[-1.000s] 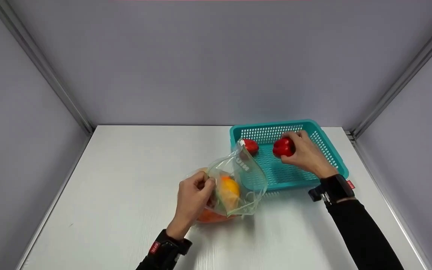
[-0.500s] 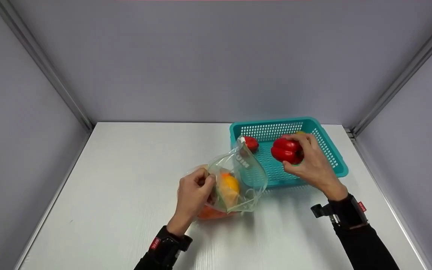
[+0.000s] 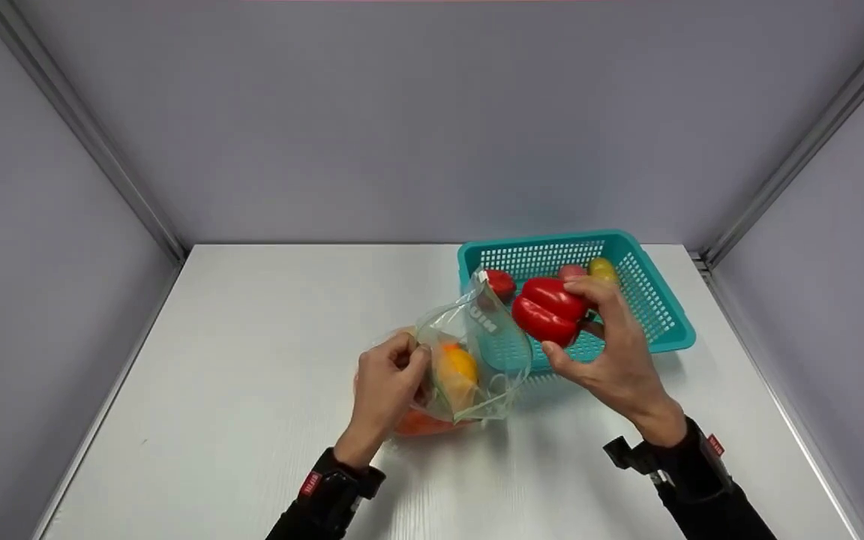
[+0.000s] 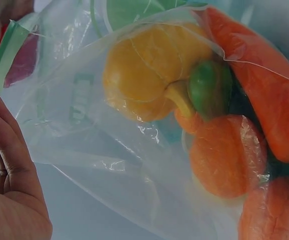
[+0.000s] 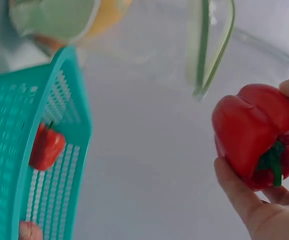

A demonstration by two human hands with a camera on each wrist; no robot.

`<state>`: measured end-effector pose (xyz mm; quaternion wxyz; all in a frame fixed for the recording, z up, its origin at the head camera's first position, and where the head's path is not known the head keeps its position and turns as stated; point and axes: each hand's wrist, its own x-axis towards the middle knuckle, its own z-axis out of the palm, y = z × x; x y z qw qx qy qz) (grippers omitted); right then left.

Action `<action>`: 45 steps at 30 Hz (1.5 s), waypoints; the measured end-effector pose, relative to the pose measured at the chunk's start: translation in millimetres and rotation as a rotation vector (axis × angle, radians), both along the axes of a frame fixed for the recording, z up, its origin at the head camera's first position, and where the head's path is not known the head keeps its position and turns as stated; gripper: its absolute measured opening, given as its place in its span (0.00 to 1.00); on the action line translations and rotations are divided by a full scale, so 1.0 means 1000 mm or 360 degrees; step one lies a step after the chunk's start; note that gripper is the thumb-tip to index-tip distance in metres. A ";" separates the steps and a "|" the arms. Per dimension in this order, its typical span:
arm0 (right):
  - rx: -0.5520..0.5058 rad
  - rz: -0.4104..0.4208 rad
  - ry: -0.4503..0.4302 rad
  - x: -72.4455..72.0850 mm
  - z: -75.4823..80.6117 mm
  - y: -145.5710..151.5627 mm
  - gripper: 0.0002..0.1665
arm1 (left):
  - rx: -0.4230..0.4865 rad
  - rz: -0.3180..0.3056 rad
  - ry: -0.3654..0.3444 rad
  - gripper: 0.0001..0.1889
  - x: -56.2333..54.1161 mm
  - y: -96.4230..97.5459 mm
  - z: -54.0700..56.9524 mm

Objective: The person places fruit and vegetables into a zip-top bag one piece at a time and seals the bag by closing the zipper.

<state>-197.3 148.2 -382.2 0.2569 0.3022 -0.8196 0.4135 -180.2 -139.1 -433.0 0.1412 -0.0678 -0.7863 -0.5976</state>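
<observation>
My left hand (image 3: 388,382) pinches the rim of a clear zip bag (image 3: 498,390), whose mouth gapes toward the right. Inside the bag, the left wrist view shows a yellow bell pepper (image 4: 139,75), a green piece (image 4: 207,85), rounded orange pieces (image 4: 227,155) and a long orange carrot-like piece (image 4: 264,85). With thumb and fingers, my right hand (image 3: 616,352) holds a red bell pepper (image 3: 550,311) just right of the bag's mouth, over the basket's front part. Its green stem (image 5: 272,162) faces the palm in the right wrist view.
Behind the bag stands a teal perforated basket (image 3: 676,330) at the table's back right. It holds a smaller red item (image 3: 500,284), a pinkish round item (image 3: 571,271) and a yellow-green one (image 3: 603,268). Grey panels (image 3: 402,120) enclose the white table (image 3: 252,360).
My right hand has lifted the red bell pepper from the basket and brought it left and nearer, beside the bag's mouth. The pinkish and yellow-green items are uncovered. My left hand stays put.
</observation>
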 end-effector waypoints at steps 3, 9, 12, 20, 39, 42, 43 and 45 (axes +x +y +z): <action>-0.0002 0.0061 0.0064 0.006 0.001 -0.010 0.46 | -0.0019 0.0007 0.0002 0.17 -0.001 0.000 0.000; 0.0156 0.0069 0.0207 0.011 -0.005 -0.027 0.45 | -0.0047 -0.0002 -0.0013 0.16 -0.001 0.001 0.002; 0.0245 0.0060 0.0213 0.012 -0.010 -0.034 0.44 | 0.0032 -0.0062 -0.0030 0.17 -0.002 0.001 0.002; 0.0564 0.0042 0.0351 0.003 -0.022 -0.056 0.46 | 0.0219 -0.0179 -0.0058 0.17 -0.004 0.003 0.003; 0.0737 0.0133 0.0125 -0.017 -0.037 -0.099 0.37 | 0.0187 -0.0126 0.0035 0.18 -0.008 0.000 0.006; 0.0672 0.0199 0.0149 -0.018 -0.041 -0.093 0.36 | 0.0188 -0.0098 0.0030 0.18 -0.008 -0.002 0.005; 0.0640 0.0197 0.0192 -0.017 -0.042 -0.090 0.35 | 0.0190 -0.0082 0.0024 0.18 -0.008 -0.003 0.006; 0.0563 0.0151 0.0310 -0.017 -0.045 -0.083 0.32 | 0.0189 -0.0042 0.0010 0.18 -0.008 -0.004 0.006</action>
